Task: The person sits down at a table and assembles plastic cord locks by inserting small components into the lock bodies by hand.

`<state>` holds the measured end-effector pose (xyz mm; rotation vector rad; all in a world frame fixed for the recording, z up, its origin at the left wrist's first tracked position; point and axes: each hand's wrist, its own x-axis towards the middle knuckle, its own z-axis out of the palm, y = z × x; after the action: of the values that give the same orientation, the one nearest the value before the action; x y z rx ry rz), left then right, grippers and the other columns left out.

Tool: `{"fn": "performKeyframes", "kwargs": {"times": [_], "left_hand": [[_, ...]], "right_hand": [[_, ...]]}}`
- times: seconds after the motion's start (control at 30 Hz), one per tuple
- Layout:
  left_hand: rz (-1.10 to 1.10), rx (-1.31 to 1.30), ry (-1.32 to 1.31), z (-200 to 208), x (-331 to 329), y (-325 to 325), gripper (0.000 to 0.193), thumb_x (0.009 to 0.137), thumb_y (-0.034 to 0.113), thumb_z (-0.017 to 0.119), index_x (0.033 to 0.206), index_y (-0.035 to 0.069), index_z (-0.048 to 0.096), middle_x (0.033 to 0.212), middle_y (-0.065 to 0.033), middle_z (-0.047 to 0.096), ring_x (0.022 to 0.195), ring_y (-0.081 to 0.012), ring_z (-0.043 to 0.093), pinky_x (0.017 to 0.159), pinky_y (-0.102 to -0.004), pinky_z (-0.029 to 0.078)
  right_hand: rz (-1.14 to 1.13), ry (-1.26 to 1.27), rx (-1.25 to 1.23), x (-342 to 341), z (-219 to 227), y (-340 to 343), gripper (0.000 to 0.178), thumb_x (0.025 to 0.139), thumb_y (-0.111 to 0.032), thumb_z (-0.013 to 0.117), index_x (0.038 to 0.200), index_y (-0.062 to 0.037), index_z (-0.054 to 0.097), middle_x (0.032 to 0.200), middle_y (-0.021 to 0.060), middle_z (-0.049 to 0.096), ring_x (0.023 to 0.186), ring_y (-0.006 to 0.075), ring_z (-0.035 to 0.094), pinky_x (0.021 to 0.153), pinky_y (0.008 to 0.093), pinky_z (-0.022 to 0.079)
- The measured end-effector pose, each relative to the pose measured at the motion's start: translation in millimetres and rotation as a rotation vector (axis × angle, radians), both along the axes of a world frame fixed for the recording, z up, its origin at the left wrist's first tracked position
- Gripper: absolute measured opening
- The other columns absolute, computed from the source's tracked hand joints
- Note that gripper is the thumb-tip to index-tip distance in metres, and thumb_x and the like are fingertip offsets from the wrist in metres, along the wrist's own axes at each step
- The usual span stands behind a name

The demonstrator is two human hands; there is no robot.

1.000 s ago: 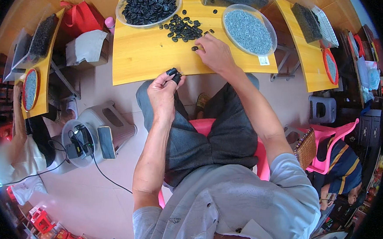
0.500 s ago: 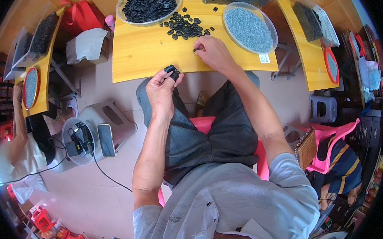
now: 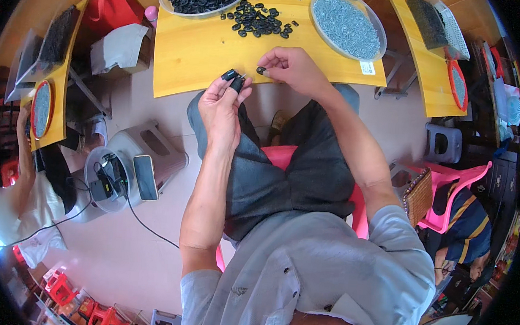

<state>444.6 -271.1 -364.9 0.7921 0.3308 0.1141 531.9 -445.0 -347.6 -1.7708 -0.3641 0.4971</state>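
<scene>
My left hand (image 3: 220,109) is closed in a pinch just off the table's front edge, black covers on its thumb and a fingertip. A thin metal glint shows at those fingertips; its exact kind cannot be made out. Close by on the right, my right hand (image 3: 295,71) pinches a small black oval piece (image 3: 261,71) above the edge of the yellow table (image 3: 188,69). More such black pieces (image 3: 259,22) lie loose farther back. A clear basin (image 3: 204,16) heaped with them stands at the far left, and another basin (image 3: 383,44) holds many thin silvery metal pieces.
Left of my legs, a grey stool (image 3: 160,141) stands beside a tub of cables (image 3: 111,183) and a phone (image 3: 145,178). Another person's arm (image 3: 27,160) is at a side table on the left. A pink chair (image 3: 457,195) is on the right.
My right hand has come nearer to my left with the black oval piece, away from the loose pile. My left hand has risen slightly in view.
</scene>
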Motion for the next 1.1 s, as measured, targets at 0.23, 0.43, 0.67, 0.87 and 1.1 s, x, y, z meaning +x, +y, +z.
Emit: {"fn": "performKeyframes", "kwargs": {"times": [0.23,0.43,0.67,0.87,1.1], "left_hand": [[0.008,-0.059,0.013,-3.1,1.2,-1.6,0.02,0.087,-0.009,0.052,0.106,-0.005,0.06,0.1,-0.0134,0.066,0.089,-0.0229,0.067,0.083,-0.0359,0.058],[-0.021,-0.073,-0.001,-5.4,1.3,-2.1,0.02,0.087,-0.01,0.052,0.104,-0.006,0.061,0.099,-0.0136,0.066,0.089,-0.0219,0.067,0.084,-0.036,0.058],[-0.076,-0.068,0.029,-5.6,0.1,-0.9,0.02,0.088,-0.009,0.053,0.106,-0.006,0.061,0.102,-0.0145,0.066,0.09,-0.0227,0.067,0.083,-0.0345,0.058],[-0.137,0.009,0.053,2.4,1.6,-4.5,0.022,0.088,-0.008,0.054,0.108,-0.007,0.062,0.103,-0.0162,0.067,0.09,-0.0234,0.068,0.082,-0.0317,0.058],[-0.153,0.089,0.053,6.4,1.5,-9.0,0.021,0.088,-0.008,0.053,0.106,-0.009,0.063,0.1,-0.0169,0.067,0.087,-0.022,0.068,0.08,-0.0289,0.058]], "right_hand": [[0.028,0.129,0.137,-13.1,2.6,12.0,0.02,0.083,-0.003,0.063,0.102,0.0023,0.065,0.085,0.0028,0.065,0.075,0.0078,0.059,0.068,0.0217,0.049],[-0.017,-0.027,0.035,-19.9,-1.4,16.6,0.022,0.082,-0.004,0.064,0.102,0.0019,0.066,0.084,0.0014,0.065,0.075,0.0066,0.058,0.069,0.0207,0.048],[-0.059,-0.087,0.01,-26.0,3.9,17.5,0.02,0.084,-0.003,0.061,0.102,0.0021,0.066,0.084,0.0028,0.066,0.076,0.0073,0.061,0.07,0.0216,0.049],[-0.062,-0.075,0.019,-23.3,4.9,13.2,0.02,0.088,-0.003,0.058,0.106,0.0014,0.065,0.086,0.0037,0.067,0.077,0.0089,0.064,0.07,0.0227,0.05],[-0.03,0.06,0.196,-20.6,4.3,6.4,0.022,0.087,-0.004,0.06,0.109,0.0002,0.064,0.09,0.0042,0.067,0.08,0.0084,0.063,0.072,0.0225,0.05]]}}
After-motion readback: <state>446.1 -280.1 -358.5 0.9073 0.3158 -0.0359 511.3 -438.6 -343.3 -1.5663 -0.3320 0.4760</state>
